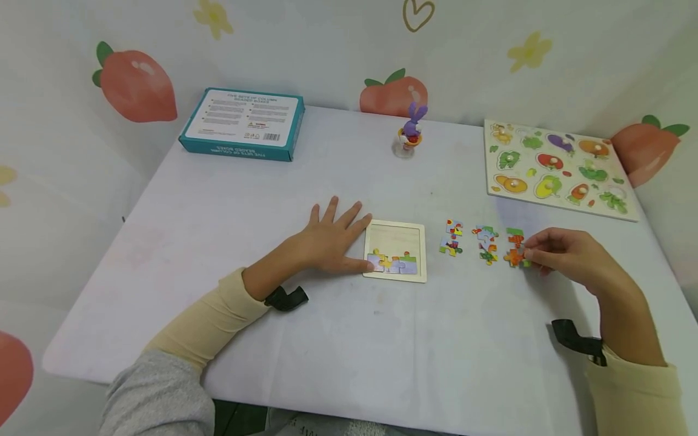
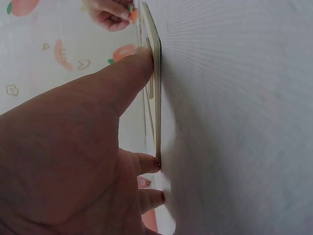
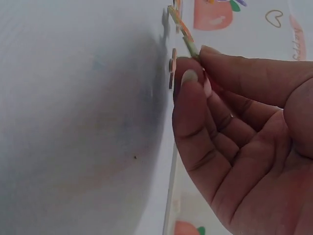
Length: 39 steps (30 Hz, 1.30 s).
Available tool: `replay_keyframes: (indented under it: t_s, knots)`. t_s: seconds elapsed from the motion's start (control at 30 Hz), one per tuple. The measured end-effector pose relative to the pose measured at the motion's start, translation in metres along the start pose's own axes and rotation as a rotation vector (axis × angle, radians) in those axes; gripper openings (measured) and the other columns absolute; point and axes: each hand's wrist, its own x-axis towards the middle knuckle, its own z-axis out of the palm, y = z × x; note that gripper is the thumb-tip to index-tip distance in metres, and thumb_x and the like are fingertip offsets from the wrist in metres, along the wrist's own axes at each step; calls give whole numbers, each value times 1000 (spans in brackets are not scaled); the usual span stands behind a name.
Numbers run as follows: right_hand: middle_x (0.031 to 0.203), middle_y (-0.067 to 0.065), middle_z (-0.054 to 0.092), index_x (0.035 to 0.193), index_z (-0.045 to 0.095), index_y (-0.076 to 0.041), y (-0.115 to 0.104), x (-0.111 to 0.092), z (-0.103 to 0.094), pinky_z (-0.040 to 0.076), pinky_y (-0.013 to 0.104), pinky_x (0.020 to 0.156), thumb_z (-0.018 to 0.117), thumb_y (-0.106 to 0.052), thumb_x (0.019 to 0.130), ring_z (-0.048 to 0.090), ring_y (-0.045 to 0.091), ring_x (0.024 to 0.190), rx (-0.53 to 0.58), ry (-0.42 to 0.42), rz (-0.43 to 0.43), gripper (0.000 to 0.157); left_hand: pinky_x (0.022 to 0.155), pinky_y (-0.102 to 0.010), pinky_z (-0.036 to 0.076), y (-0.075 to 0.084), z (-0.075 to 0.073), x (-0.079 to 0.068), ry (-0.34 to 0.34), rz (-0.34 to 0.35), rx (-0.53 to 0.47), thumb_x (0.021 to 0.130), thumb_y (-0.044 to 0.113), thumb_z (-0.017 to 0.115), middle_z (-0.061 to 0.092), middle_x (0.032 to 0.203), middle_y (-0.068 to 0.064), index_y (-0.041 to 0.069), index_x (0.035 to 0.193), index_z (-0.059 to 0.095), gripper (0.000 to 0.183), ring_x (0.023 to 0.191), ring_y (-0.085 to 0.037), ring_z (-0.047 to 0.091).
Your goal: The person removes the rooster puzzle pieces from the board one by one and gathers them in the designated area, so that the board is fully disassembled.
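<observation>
My left hand (image 1: 329,245) lies with its fingers spread at the left side of a square wooden puzzle tray (image 1: 395,235). Its thumb (image 2: 132,68) rests on the tray's lower left corner, and the index fingertip touches near the upper left corner. A row of joined jigsaw pieces (image 1: 391,264) fills the tray's lower part; bare wood shows above. To the right, my right hand (image 1: 569,254) pinches an orange and green jigsaw piece (image 3: 191,47) between thumb and fingers, tilted off the table. Beside it are loose pieces (image 1: 485,233) in short columns, with more pieces (image 1: 451,245) nearer the tray.
A teal-edged box (image 1: 240,124) lies at the back left. At the back middle stands a small purple rabbit figure (image 1: 412,128). The vegetable peg board (image 1: 561,166) lies at the back right. A printed cloth backdrop (image 1: 305,48) rises behind the white table (image 1: 338,351).
</observation>
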Motion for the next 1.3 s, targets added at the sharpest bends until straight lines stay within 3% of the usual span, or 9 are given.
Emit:
replay_keyframes:
  t_s: [0.4, 0.67, 0.87, 1.3]
  knots:
    - [89, 8, 68, 112, 59, 7, 1, 3, 3, 54, 28, 63, 71, -19, 95, 62, 15, 69, -41, -24, -11, 33, 110, -72, 3, 1, -1, 0, -1, -8, 5, 88, 78, 49, 0, 168, -10, 20, 163, 14, 101, 147, -50, -9]
    - [83, 6, 63, 108, 61, 1, -12, 1, 5, 48, 29, 59, 69, -27, 97, 55, 19, 70, -139, 18, -25, 31, 110, -72, 3, -1, 1, 1, 5, -11, 6, 88, 79, 47, 0, 168, -10, 21, 163, 14, 101, 147, -50, -9]
    - [84, 6, 64, 107, 65, 0, -37, 1, 16, 46, 28, 58, 67, -25, 98, 53, 17, 70, -147, 39, -115, 26, 110, -71, 1, -2, 1, 1, -2, -17, -2, 87, 80, 46, -1, 168, -9, 22, 163, 13, 102, 148, -49, -10]
    - [82, 0, 63, 98, 71, -7, -107, 22, 59, 45, 33, 64, 70, -15, 95, 54, 21, 78, -192, -63, -359, 9, 109, -73, 3, -2, 3, 1, -8, -2, 2, 77, 85, 56, -3, 168, -10, 20, 163, 10, 117, 147, -51, -11]
